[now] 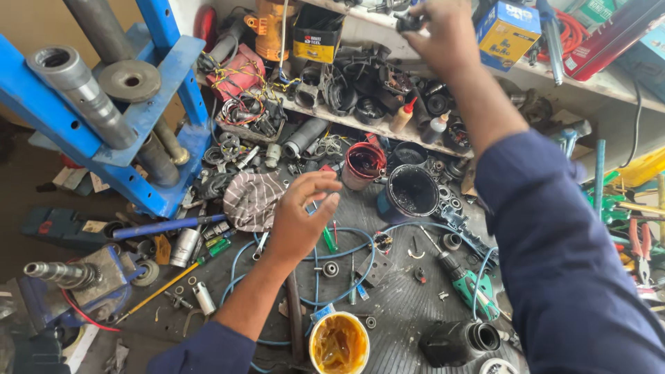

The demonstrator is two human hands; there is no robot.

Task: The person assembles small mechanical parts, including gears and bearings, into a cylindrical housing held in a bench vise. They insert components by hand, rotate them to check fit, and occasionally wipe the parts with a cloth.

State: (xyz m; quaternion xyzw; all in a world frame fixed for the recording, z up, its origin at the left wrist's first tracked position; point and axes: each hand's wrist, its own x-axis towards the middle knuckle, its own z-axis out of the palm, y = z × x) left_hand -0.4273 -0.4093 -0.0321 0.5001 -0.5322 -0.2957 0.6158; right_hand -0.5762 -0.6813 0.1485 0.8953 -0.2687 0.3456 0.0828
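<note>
Here my right hand point(440, 28) reaches up to the far shelf point(609, 83), its grip closed on a small dark part point(409, 22). My left hand point(301, 215) hovers open over the cluttered desk point(402, 305), near the striped cloth point(253, 199), holding nothing. The part hasn't come down; everything else lies loose.

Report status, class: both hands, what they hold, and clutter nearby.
Left hand open, fingers curled, empty above mat. Right hand raised at shelf, pinching small dark part. Striped rag, grease tub nearby.
</note>
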